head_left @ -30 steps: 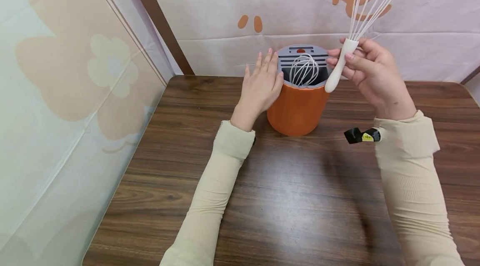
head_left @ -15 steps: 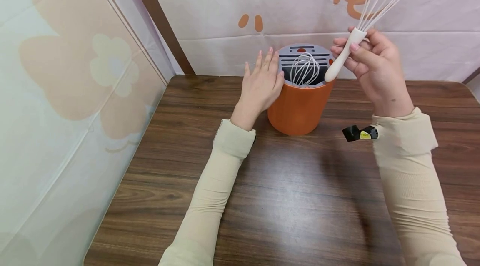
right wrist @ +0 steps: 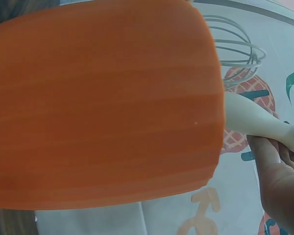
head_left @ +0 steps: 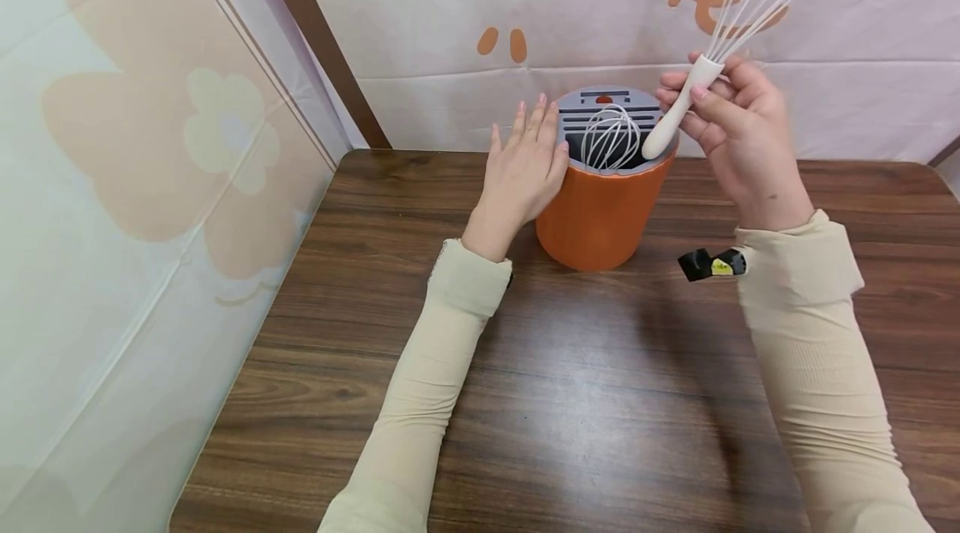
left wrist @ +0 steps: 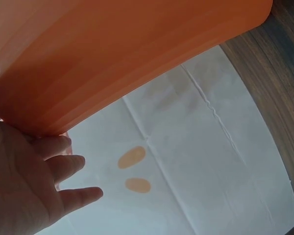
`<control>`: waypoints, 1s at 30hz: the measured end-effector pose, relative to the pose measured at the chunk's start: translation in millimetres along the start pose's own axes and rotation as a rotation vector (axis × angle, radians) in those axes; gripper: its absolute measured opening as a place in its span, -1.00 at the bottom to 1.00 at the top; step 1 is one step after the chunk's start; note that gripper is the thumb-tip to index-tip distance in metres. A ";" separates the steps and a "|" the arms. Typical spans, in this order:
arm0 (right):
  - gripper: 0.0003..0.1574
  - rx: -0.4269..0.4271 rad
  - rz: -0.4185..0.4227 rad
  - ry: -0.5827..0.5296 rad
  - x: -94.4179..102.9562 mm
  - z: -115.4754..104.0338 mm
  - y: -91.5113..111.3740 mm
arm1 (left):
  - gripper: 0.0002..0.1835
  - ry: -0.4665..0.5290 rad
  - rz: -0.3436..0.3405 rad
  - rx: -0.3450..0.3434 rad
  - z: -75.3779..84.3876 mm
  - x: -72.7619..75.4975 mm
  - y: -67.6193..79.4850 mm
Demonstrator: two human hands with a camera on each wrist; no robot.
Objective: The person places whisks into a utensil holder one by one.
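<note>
An orange holder with a grey slotted top stands on the table. My left hand rests against its left rim with fingers straight; in the left wrist view that hand lies along the orange wall. A whisk with a white handle is pinched in my right hand, wires up and leaning right. The tip of its handle overlaps the holder's front opening at the right. Another whisk sits in that opening with its wire loops upward. The right wrist view shows the handle at the holder's rim.
The holder stands on a dark wood-grain table near its back edge. Behind it hangs a printed white cloth, and a flower-patterned cloth hangs at the left.
My right hand rose and moved right with the whisk, then came back left and slightly down, bringing the handle's tip over the opening. My left hand stays at the holder's rim.
</note>
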State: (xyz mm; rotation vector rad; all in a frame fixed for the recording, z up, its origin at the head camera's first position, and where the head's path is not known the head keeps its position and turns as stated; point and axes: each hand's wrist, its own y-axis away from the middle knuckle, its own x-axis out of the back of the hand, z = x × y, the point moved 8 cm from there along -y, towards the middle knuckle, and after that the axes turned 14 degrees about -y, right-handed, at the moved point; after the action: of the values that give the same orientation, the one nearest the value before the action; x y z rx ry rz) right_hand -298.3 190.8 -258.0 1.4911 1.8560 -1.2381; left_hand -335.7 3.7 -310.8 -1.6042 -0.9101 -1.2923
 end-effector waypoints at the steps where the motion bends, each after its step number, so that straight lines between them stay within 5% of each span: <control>1: -0.60 -0.003 0.000 0.006 0.6 0.8 -0.1 | -0.38 0.002 -0.002 0.001 0.0 -0.2 -0.1; 30: -0.63 -0.021 0.033 0.152 14.6 12.2 0.3 | -0.38 0.004 -0.001 -0.001 0.4 -0.3 0.2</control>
State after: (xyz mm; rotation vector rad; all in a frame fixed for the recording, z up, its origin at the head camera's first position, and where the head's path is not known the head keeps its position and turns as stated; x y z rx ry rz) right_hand -304.8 188.1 -275.7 1.6382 1.9261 -1.1137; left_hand -335.4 4.0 -311.2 -1.6012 -0.9080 -1.2970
